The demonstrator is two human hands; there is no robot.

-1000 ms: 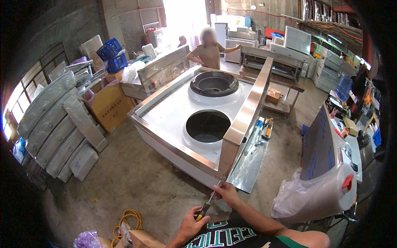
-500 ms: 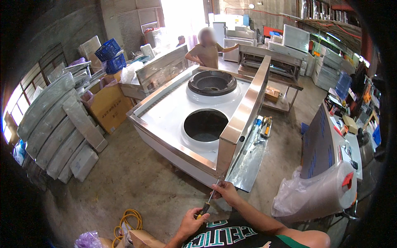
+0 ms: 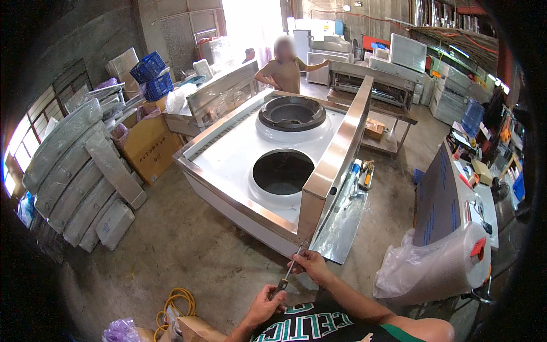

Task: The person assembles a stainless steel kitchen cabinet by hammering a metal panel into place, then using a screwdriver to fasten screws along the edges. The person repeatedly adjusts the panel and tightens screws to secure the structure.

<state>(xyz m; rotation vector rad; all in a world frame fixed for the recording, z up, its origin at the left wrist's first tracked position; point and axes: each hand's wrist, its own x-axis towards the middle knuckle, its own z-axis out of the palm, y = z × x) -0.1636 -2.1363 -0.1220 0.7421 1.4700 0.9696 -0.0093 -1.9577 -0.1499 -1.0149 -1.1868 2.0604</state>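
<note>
Head view is showing two bare hands meeting over one screwdriver [image 3: 282,285], close in front of the person's body. The left hand [image 3: 265,306] is wrapping around the handle, while the right hand [image 3: 310,266] is pinching the thin metal shaft [image 3: 290,269] farther along, near the tip. Neither hand is spreading wide — both are closing on the same tool. The screwdriver is slanting up and away from the body, aiming at the lower part of the nearest corner of a big steel stove [image 3: 228,149]. The right hand is partly covering that spot, so whether the tip is sitting in a screw cannot be told.

Compared with a second ago, the handle is showing less yellow and more of its dark side, and the left hand's fingers are lying a little differently around it; the right hand is keeping nearly the same place. Probably the left hand is rolling the tool while the right is steadying it — turning work that is seemingly still going on at that corner.

Just beyond, a metal sheet [image 3: 342,228] is lying along the stove's right side, bearing some tools [image 3: 366,174] at its far end. On the stove's white top, a dark round opening [image 3: 283,171] is facing up, with a black ring [image 3: 293,114] sitting behind it. Past the stove, a co-worker [image 3: 286,77] is standing with one arm stretching sideways.
</note>
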